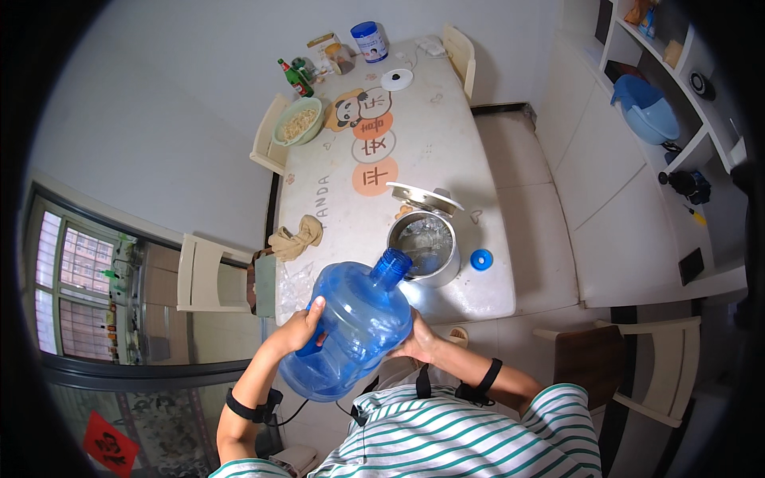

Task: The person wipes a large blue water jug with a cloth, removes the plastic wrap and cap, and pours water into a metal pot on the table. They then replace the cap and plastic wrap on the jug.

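A large blue plastic water jug (361,316) is tilted in front of me, its threaded neck (392,266) over the rim of a metal electric kettle (445,266). My left hand (305,327) grips the handle on the jug's left side. The palm and fingers of my right hand (418,339) support its right side from below, partly hidden by the jug. Water (425,239) churns inside the kettle, whose white-topped lid (425,198) stands hinged up at the far side. To the kettle's right, a blue jug cap (481,260) lies on the table.
A crumpled beige cloth (297,238) and clear plastic film (296,284) lie left on the printed table (436,137). Farther back are a bowl of noodle-like strands (299,122), a green bottle (295,79), a white lid (397,79) and a blue-white can (370,45). Chairs (209,275) flank the table.
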`<state>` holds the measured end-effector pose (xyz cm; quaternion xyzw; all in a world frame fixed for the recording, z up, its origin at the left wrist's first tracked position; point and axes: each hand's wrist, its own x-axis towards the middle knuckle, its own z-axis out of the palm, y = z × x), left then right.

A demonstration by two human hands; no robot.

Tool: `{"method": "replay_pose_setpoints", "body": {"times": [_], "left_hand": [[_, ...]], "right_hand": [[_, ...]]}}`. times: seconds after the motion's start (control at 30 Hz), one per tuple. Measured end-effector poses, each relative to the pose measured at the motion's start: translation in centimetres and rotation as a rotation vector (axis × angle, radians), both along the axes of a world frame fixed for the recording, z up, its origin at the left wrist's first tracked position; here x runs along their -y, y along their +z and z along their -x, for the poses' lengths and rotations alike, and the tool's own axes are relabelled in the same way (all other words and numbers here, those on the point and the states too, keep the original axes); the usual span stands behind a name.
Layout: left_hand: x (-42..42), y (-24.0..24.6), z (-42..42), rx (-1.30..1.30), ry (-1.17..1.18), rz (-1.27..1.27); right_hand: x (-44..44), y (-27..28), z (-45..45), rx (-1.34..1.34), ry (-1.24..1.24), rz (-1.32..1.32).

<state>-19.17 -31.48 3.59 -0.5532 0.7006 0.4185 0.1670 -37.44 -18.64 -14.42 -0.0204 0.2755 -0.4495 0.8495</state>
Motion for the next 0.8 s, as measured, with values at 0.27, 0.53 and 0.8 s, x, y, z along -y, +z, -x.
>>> {"method": "replay_pose_setpoints", "body": {"times": [0.27, 0.53, 0.8], "left_hand": [[-0.4, -1.6, -3.4, -0.265, 0.063, 0.059], [1.1, -5.1, -7.2, -0.576, 0.107, 0.005], [2.6, -11.6, -9.7, -0.756, 0.379, 0.103]], "right_hand": [[1.1, 3.8, 1.5, -0.343, -0.010, 0.014], [3.0, 6.6, 0.2, -0.605, -0.059, 0.044], [7.5, 7.7, -2.5, -0.720, -0.294, -0.004]]}}
